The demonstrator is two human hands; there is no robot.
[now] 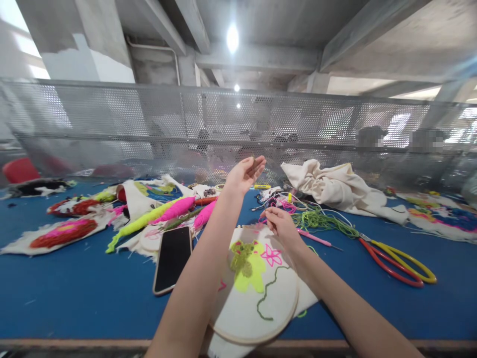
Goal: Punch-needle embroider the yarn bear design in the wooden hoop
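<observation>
My left hand [246,173] is raised above the blue table [82,288], fingers curled together round a small dark thing that I cannot name. My right hand [280,223] hovers lower, just past the far rim of a wooden embroidery hoop [257,286], its fingers pinched as if on fine thread too thin to make out. The hoop's white cloth bears a yellow-green stitched shape, a pink flower outline and a wavy green line. A pink-handled needle tool [316,238] lies right of my right hand, beside loose green yarn [322,221].
A black phone [172,258] lies left of the hoop. Red and yellow scissors [398,258] rest at the right. Pink and yellow yarn skeins [164,214], tufted pieces [63,231] and crumpled cream cloth [335,186] crowd the far side. A perforated metal screen [149,124] closes the table's back.
</observation>
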